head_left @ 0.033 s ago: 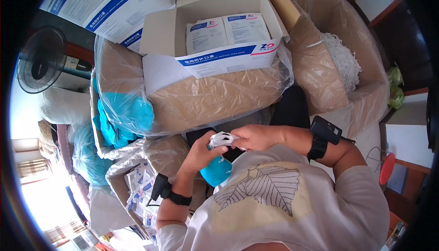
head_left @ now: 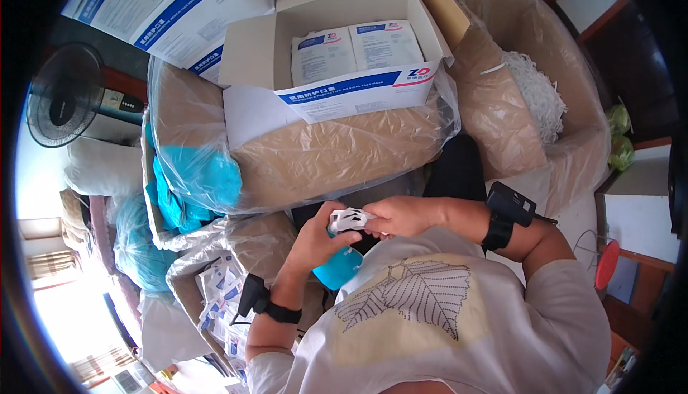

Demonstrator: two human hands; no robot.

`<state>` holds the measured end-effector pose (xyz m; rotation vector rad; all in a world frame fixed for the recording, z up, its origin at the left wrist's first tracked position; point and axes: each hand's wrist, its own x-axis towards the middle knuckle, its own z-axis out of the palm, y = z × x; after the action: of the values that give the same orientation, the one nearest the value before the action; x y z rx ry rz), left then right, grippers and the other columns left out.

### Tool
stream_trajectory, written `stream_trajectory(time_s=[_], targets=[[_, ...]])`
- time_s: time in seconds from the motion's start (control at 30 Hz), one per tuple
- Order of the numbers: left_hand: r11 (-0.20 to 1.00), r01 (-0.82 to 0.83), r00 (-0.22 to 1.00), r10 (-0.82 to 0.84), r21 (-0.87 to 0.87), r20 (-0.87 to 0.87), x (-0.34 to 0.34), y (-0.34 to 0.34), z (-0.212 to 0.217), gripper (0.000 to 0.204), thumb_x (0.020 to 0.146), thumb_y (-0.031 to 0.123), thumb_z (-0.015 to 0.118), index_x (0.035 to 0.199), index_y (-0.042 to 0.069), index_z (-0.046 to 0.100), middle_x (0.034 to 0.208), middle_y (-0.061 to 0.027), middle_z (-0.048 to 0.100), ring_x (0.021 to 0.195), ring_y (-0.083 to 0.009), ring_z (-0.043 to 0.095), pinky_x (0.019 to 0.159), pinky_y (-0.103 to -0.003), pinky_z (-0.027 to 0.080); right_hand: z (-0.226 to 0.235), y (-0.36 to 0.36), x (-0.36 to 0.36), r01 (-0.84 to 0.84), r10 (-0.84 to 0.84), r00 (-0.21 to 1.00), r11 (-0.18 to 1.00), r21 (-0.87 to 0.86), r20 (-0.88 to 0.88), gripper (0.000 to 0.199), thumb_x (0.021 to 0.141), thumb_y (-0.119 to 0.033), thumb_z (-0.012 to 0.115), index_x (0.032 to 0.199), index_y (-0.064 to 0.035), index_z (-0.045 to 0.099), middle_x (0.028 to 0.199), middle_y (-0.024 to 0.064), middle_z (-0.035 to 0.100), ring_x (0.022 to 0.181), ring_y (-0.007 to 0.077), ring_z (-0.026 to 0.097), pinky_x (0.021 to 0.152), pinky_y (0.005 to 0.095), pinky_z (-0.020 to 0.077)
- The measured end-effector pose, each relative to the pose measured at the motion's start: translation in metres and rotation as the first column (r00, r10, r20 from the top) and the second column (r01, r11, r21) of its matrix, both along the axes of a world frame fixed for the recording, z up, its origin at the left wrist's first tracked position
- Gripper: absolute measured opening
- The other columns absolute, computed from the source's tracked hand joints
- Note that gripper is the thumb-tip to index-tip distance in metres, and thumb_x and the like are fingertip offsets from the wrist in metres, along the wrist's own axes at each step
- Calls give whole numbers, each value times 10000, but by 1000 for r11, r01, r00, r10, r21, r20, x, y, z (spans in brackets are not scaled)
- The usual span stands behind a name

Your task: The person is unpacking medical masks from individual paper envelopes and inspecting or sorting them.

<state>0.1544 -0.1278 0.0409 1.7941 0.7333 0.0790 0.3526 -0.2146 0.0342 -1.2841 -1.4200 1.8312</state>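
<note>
My left hand (head_left: 313, 242) and my right hand (head_left: 398, 216) meet close in front of my chest. Between their fingertips is a small white plastic piece (head_left: 350, 218) with openings in it, pinched by my right fingers. Just under it, a turquoise cup-shaped mask (head_left: 337, 268) rests in my left hand, partly hidden by the palm. Each wrist carries a black strap with a small black device. How the white piece meets the mask cannot be made out.
An open white carton (head_left: 258, 50) of white packets sits on a plastic-lined cardboard box (head_left: 337, 154). The left box holds turquoise masks (head_left: 193, 175), the right box white pieces (head_left: 534, 96). Packets (head_left: 218, 297) lie lower left, a fan (head_left: 66, 94) stands far left.
</note>
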Motion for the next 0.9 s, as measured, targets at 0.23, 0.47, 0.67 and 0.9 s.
stream_trajectory(time_s=[0.23,0.47,0.67,0.9], targets=[[813,337,941,-278,474,-194,25,-15,13,738,696,355,672,1313,149,323,699,-110,596,632,-285,595,556,-367,469,-6,-5,1,-112,53,968,967,230,246,234,902,-213,395,915,-11,511,736,67,568,705,150,571,640,292,458],[739,444,895,-346,507,-280,27,-27,-1,360,773,328,588,1040,103,504,642,-102,564,604,-290,579,519,-376,454,6,-12,8,-151,158,987,966,-211,13,294,904,-264,384,857,-14,530,695,43,514,614,123,520,572,271,444],[831,509,859,-507,224,-68,16,-25,-5,263,846,317,524,901,61,548,663,-100,566,625,-234,576,561,-337,440,10,-17,14,-235,193,968,921,-311,-160,344,922,-304,369,864,-5,529,686,14,463,598,99,474,568,252,439],[897,102,991,-54,-431,122,2,-36,-14,315,896,329,465,858,35,573,683,-36,568,643,-101,499,612,-273,423,35,-8,4,-227,236,971,957,-180,30,308,898,-284,427,932,4,531,798,95,584,693,196,575,623,309,460]])
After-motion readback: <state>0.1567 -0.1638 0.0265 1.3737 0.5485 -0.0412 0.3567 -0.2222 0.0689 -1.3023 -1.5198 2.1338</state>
